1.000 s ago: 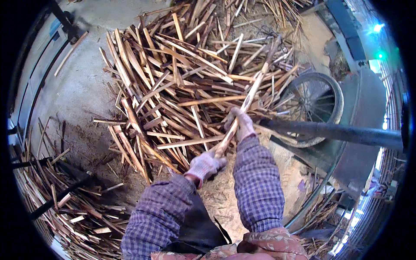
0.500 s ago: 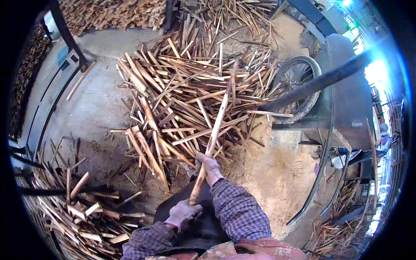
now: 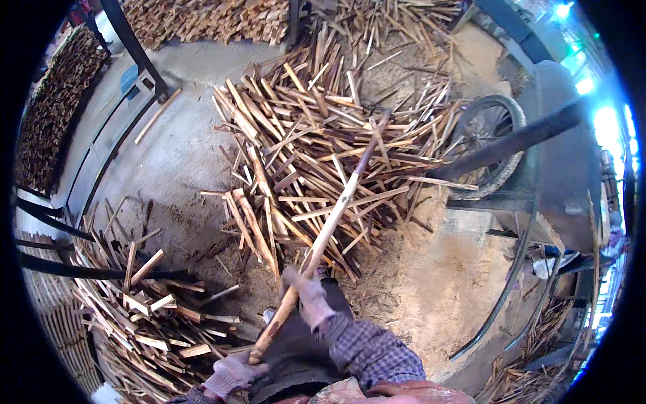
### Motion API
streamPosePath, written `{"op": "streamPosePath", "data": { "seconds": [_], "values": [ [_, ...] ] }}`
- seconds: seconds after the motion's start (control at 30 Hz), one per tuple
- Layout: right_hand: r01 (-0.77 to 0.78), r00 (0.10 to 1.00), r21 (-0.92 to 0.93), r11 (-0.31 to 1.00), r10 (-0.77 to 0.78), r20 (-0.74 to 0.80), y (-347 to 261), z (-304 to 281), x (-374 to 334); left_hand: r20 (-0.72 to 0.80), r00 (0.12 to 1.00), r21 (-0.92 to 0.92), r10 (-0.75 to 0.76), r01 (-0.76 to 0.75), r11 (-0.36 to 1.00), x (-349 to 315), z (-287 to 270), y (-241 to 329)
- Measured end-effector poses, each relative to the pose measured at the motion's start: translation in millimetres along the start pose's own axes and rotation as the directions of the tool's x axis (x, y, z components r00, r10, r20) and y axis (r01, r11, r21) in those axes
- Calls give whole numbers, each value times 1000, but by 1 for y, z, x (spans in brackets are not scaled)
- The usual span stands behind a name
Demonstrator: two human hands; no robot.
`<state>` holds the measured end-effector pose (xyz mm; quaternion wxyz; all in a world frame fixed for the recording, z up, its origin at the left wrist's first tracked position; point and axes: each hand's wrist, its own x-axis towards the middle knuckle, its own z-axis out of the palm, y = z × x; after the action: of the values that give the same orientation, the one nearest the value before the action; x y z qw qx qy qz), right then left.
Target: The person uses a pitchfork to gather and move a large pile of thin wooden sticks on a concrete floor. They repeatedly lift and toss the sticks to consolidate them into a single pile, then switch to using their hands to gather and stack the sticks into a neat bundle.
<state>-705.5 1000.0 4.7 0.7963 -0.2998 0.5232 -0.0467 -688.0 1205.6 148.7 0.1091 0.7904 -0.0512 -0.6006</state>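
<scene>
A long wooden pole (image 3: 334, 217) slants away from my body, its far part dark and lying over a heap of loose wood strips (image 3: 289, 155). Whether its far end carries a tool head I cannot tell among the strips. My left hand (image 3: 233, 374), in a pale glove, is closed at the pole's near end, low in the picture. Farther up the shaft my gloved right hand (image 3: 308, 296) is wrapped round it, somewhat blurred. Some strips lie under the pole, just beyond my right hand.
A spoked wheel (image 3: 490, 145) and a large grey metal body (image 3: 565, 161) stand at the right, with a dark bar (image 3: 508, 140) slanting across. Another wood pile (image 3: 151, 323) lies at the lower left. Stacked wood (image 3: 208, 20) is at the back. Sawdust (image 3: 431, 276) covers the floor at right.
My hands and the near end of the pole have moved left and back toward my body. The view has shifted, so the surroundings sit farther right in the picture.
</scene>
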Motion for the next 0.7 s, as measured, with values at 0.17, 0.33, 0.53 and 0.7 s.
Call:
{"op": "streamPosePath", "data": {
  "seconds": [0.17, 0.33, 0.53, 0.7],
  "values": [
    [-28, 989, -60, 998, 19, -147, -126, -10, 136, -42, 994, 204, -101, 107, 973, 15, 7, 23],
    [18, 972, 0, 1000, -17, -235, -166, -63, 274, -20, 979, 197, -204, 204, 959, 55, 36, 49],
    [116, 986, -138, 984, -131, -101, -147, -91, 276, 80, 983, 101, -167, 159, 982, 60, 54, 33],
    [111, 990, -184, 977, -93, 102, -110, -86, 204, 205, 968, 2, -144, 147, 989, 21, 82, -34]
  ]
}}
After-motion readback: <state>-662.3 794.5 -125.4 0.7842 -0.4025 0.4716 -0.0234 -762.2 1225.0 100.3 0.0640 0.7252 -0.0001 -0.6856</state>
